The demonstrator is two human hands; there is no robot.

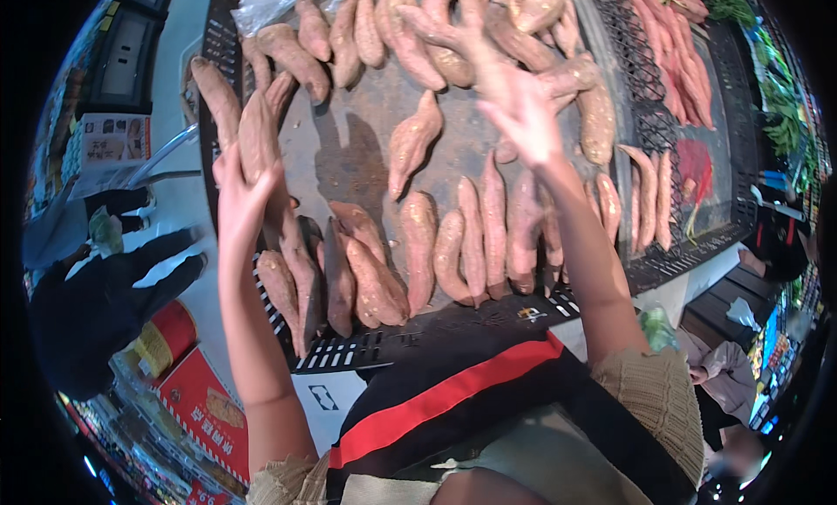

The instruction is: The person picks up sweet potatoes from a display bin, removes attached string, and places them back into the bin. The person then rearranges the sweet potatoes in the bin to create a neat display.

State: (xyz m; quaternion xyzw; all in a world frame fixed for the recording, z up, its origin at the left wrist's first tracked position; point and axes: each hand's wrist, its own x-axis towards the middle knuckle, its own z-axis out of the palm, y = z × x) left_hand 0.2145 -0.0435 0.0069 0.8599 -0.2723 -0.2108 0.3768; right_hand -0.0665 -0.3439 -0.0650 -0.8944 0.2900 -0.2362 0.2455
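Brownish-pink sweet potatoes line the edges of a black plastic crate [418,338] in front of me. At the crate's left side, my left hand [245,178] grips an upright sweet potato [257,129] between thumb and fingers; another sweet potato [216,96] leans just left of it. My right hand [520,106], blurred, is over the upper right part with its fingers spread, beside a sweet potato [575,73], and no held item shows. A single sweet potato [415,142] lies between my hands on the dark base.
Clear plastic film [281,4] lies at the crate's top left. Redder roots [680,60] and leafy greens [726,1] are at the right, past black netting [628,40]. People stand at left [98,309] and lower right [719,374]. A red sign [209,407] bears writing.
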